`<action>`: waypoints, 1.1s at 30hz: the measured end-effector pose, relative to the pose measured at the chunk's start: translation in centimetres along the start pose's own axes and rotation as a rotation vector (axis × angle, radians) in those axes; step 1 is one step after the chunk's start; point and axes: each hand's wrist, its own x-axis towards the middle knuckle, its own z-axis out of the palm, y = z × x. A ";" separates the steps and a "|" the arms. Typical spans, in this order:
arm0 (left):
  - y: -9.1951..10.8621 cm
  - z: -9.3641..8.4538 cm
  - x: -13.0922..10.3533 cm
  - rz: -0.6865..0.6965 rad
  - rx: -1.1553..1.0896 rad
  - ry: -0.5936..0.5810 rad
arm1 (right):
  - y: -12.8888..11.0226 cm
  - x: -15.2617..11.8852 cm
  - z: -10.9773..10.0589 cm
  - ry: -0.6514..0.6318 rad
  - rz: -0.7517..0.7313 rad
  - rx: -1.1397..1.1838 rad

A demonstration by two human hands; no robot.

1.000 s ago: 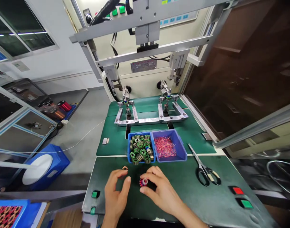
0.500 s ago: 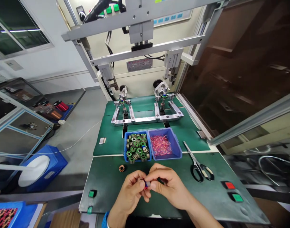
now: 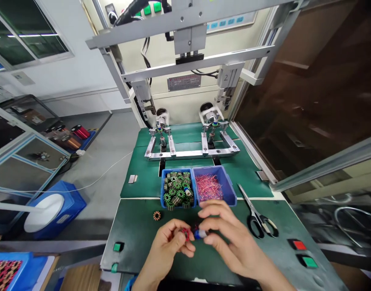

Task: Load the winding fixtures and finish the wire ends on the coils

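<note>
My left hand (image 3: 168,246) is closed on a small round motor stator (image 3: 185,233) with red windings, pinched between thumb and fingers. Just to its right, my right hand (image 3: 232,236) grips a small blue and grey cylindrical piece (image 3: 200,234) between thumb and fingertips; motion blurs it. The two pieces look apart, with a dark part between them that I cannot make out. A copper-coloured wound stator (image 3: 156,216) lies on the green bench (image 3: 133,230), left of my hands.
Beyond my hands stand a blue bin (image 3: 162,201) of green stator cores and a purple-blue bin (image 3: 230,190) of red wire pieces. Scissors (image 3: 258,218) lie right, near red (image 3: 299,245) and green (image 3: 309,262) buttons. A metal winding fixture (image 3: 188,154) stands behind.
My right hand has drawn away to the right from my left hand, carrying the blue and grey piece, its fingers more spread. The red-wound stator now shows in my left hand.
</note>
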 end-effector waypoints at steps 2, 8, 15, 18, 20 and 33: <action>0.3 -0.5 -0.1 0.039 0.029 0.087 | 1.1 0.6 0.1 0.166 0.008 -0.094; 1.0 -1.5 -0.1 0.169 -0.054 0.163 | 5.6 3.5 4.1 0.210 0.127 -0.223; 2.5 -1.1 -0.2 0.167 -0.165 0.236 | 6.3 4.4 6.1 0.189 0.209 -0.264; 2.6 -0.7 0.1 0.152 -0.210 0.246 | 4.6 3.5 5.1 0.229 0.215 -0.201; 2.5 -0.2 0.3 0.157 -0.227 0.196 | 3.1 2.6 4.6 0.210 0.241 -0.063; 0.6 2.8 0.8 0.095 -0.297 -0.031 | -0.9 1.0 4.0 0.466 0.274 0.179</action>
